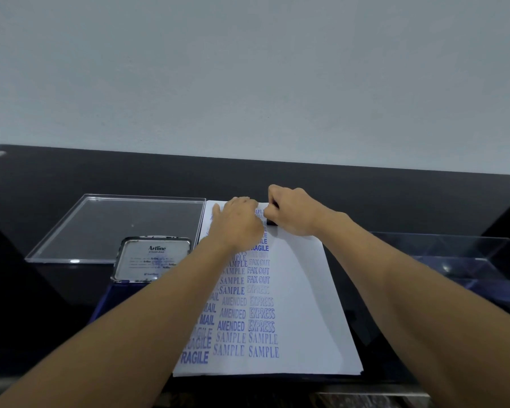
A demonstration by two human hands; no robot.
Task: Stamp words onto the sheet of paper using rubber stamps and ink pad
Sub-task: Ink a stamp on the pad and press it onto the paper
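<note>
Observed: the sheet of paper [304, 290] lies flat on the black worktop [71, 178], its long edge running away from the person. Blue imprints (SAMPLE, FRAGILE, AMENDED, EXPRESS, FAX OUT, MAIL) fill three columns on its left half, while the right half is blank. The left hand [236, 222] rests flat on the far part of the sheet, fingers straight and spread, holding nothing and pinning the paper down. The right hand [292, 213] is curled around a small dark stamp [273, 221], which sits against the paper near the top of the third column, just beside the left fingertips. Only a sliver of the stamp shows, so its wording cannot be read. The ink pad [115, 298] sits to the left of the sheet with its lid [152, 259] raised, partly hidden by the left forearm. A clear tray [115, 228] lies beyond it and a clear box [468, 260] stands on the right. Assessment: the sheet is light and thin and would likely slide on the glossy worktop, so it is best held by flat pressure well clear of wet ink. The stamp appears small, rigid and light, and is best pinched by its upper body and pressed squarely to avoid a smeared or faint imprint.
</note>
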